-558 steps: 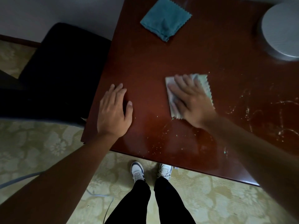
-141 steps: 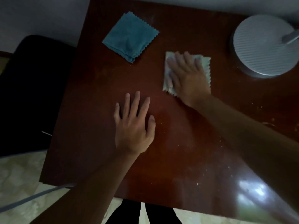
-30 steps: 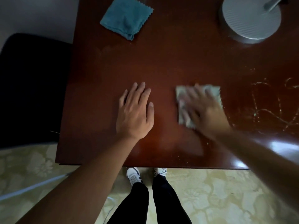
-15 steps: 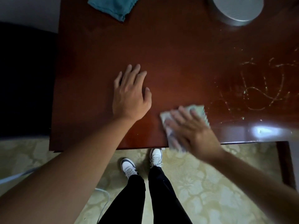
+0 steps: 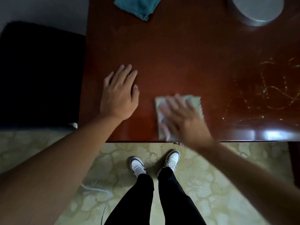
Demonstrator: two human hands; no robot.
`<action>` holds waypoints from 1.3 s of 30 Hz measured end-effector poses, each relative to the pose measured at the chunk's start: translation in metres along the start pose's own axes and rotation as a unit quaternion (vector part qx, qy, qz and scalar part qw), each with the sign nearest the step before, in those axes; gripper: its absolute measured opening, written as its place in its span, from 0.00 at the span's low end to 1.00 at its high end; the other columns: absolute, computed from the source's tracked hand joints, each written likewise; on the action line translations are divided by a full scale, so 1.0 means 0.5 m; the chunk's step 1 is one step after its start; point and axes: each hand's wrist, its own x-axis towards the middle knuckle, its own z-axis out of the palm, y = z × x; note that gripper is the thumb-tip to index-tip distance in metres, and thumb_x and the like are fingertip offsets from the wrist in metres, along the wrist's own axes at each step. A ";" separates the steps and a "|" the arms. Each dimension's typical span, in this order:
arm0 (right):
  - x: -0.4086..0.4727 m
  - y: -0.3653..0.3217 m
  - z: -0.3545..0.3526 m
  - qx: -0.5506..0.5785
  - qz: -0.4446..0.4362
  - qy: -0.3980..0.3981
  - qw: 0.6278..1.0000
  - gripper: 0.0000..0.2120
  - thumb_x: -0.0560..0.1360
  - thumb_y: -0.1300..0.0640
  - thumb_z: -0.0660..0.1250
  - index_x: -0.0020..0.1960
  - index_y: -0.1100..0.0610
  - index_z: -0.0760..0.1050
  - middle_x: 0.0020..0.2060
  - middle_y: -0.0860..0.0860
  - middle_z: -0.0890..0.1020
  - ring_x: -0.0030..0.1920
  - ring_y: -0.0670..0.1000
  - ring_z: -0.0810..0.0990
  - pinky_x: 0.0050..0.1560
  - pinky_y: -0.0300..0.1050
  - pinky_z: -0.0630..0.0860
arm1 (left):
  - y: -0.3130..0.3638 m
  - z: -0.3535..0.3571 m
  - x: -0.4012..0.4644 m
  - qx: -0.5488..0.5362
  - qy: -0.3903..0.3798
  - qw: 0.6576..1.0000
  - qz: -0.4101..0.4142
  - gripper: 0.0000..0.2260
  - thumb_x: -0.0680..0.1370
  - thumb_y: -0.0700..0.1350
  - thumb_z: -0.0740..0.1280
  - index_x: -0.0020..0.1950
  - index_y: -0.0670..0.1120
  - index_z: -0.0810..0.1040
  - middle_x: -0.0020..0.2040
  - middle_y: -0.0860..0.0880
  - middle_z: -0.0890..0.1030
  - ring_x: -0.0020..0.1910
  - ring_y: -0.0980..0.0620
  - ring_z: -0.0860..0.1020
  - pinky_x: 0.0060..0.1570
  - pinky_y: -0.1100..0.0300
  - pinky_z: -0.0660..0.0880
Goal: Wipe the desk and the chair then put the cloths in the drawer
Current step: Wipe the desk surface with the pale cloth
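The pale cloth (image 5: 193,103) lies flat at the desk's (image 5: 186,54) near edge, under the right hand (image 5: 183,117), whose blurred fingers are spread flat on it. Bare wood stretches beyond. The left hand (image 5: 119,96) rests open and empty beside it. A folded teal cloth (image 5: 138,6) lies far back; scribbled marks (image 5: 267,93) lie to the right.

Bare forearms, no sleeves in sight; black trousers (image 5: 162,197) below, and white sneakers (image 5: 138,166) with dark trim at the heels.
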 end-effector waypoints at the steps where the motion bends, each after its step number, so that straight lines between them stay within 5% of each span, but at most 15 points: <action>1: 0.043 0.036 -0.003 -0.018 0.033 0.010 0.999 0.23 0.81 0.47 0.56 0.72 0.56 0.71 0.71 0.59 0.71 0.73 0.64 0.67 0.70 0.64 0.64 | 0.002 -0.002 0.002 -0.002 -0.002 1.000 -0.002 0.21 0.80 0.47 0.57 0.73 0.44 0.72 0.75 0.45 0.70 0.76 0.46 0.65 0.74 0.47 0.59; 5: 0.176 0.098 -0.007 -0.025 0.190 0.021 0.981 0.24 0.83 0.46 0.52 0.75 0.54 0.66 0.75 0.58 0.65 0.76 0.63 0.59 0.73 0.63 0.57 | -0.002 -0.002 -0.002 -0.009 -0.011 1.000 -0.010 0.22 0.81 0.48 0.56 0.74 0.45 0.71 0.76 0.46 0.69 0.77 0.47 0.63 0.75 0.49 0.57; 10: 0.029 -0.108 0.032 0.017 0.034 0.012 0.999 0.21 0.82 0.48 0.58 0.73 0.53 0.71 0.74 0.56 0.68 0.76 0.60 0.62 0.74 0.62 0.58 | -0.001 0.000 -0.003 -0.021 0.002 1.000 -0.005 0.22 0.80 0.48 0.58 0.73 0.44 0.72 0.75 0.45 0.70 0.77 0.47 0.64 0.75 0.49 0.58; 14: 0.016 -0.063 0.016 0.011 -0.009 0.000 1.000 0.21 0.82 0.47 0.59 0.72 0.53 0.72 0.73 0.55 0.70 0.75 0.59 0.65 0.74 0.59 0.60 | -0.004 0.001 -0.003 -0.015 0.005 1.000 0.001 0.21 0.80 0.48 0.58 0.73 0.44 0.73 0.75 0.45 0.71 0.76 0.47 0.65 0.75 0.48 0.59; 21: 0.003 0.193 -0.043 -0.007 0.275 0.053 0.960 0.25 0.82 0.45 0.51 0.75 0.54 0.67 0.75 0.58 0.66 0.76 0.63 0.59 0.73 0.64 0.57 | 0.002 -0.006 -0.004 0.000 0.003 1.000 0.013 0.19 0.82 0.46 0.58 0.71 0.45 0.74 0.75 0.45 0.71 0.75 0.44 0.66 0.74 0.46 0.60; 26: -0.163 0.096 -0.026 0.004 0.196 0.041 0.980 0.22 0.82 0.49 0.57 0.75 0.54 0.67 0.75 0.55 0.65 0.77 0.59 0.58 0.76 0.59 0.54 | 0.049 -0.004 0.007 -0.017 0.022 0.991 0.132 0.21 0.77 0.36 0.58 0.68 0.44 0.77 0.72 0.46 0.74 0.72 0.43 0.71 0.70 0.43 0.63; 28: -0.161 0.140 -0.041 -0.007 0.135 0.023 0.990 0.22 0.81 0.49 0.59 0.73 0.56 0.69 0.74 0.56 0.67 0.76 0.60 0.61 0.75 0.61 0.58 | 0.093 -0.001 0.023 -0.017 0.020 0.983 0.182 0.21 0.76 0.36 0.58 0.67 0.46 0.78 0.72 0.47 0.74 0.71 0.45 0.72 0.70 0.44 0.64; 30: -0.124 0.223 -0.064 -0.021 0.166 0.031 0.985 0.24 0.81 0.46 0.56 0.72 0.57 0.70 0.72 0.60 0.69 0.74 0.63 0.64 0.72 0.64 0.61 | 0.152 0.013 0.037 -0.029 0.012 0.977 0.210 0.22 0.76 0.36 0.58 0.67 0.47 0.78 0.72 0.48 0.75 0.71 0.45 0.72 0.70 0.45 0.64; 34: -0.051 0.342 -0.089 -0.020 0.312 0.054 0.948 0.29 0.80 0.42 0.48 0.75 0.55 0.66 0.75 0.59 0.65 0.76 0.64 0.59 0.73 0.63 0.57 | 0.262 0.050 0.043 -0.054 -0.020 0.977 0.203 0.23 0.75 0.40 0.56 0.68 0.48 0.77 0.72 0.48 0.74 0.72 0.45 0.71 0.70 0.43 0.64; 39: -0.158 0.181 -0.044 -0.015 0.206 0.053 0.977 0.23 0.82 0.47 0.55 0.74 0.54 0.68 0.74 0.56 0.67 0.76 0.61 0.61 0.75 0.60 0.57 | 0.343 0.097 0.031 -0.035 -0.079 0.981 0.171 0.23 0.77 0.47 0.56 0.71 0.49 0.75 0.74 0.50 0.72 0.75 0.45 0.67 0.72 0.36 0.60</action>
